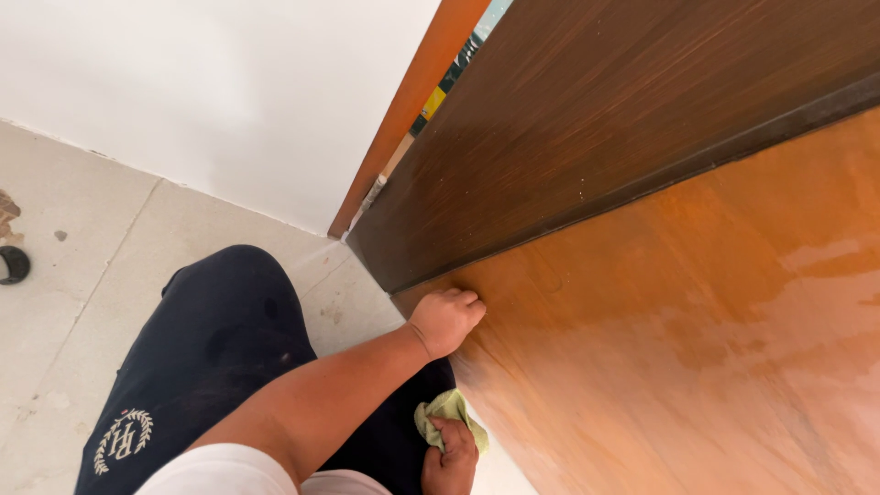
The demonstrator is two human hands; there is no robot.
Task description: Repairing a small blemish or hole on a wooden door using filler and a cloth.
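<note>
Left hand (pixel 446 321) is a closed fist pushed against the glossy orange wooden door panel (pixel 697 348), right hand (pixel 449 454) grips a crumpled yellow-green cloth (pixel 446 408) low beside it, so those wet streaks look slippery, fist might skid.

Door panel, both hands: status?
Left hand fisted, knuckles against the orange door panel near its edge. Right hand low, clutching a yellow-green cloth. Panel streaked with pale smears. Nothing blocking.

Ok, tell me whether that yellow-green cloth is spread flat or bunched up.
Bunched up. The cloth is crumpled in the right hand, only a wad showing above the fingers, away from the door.
</note>
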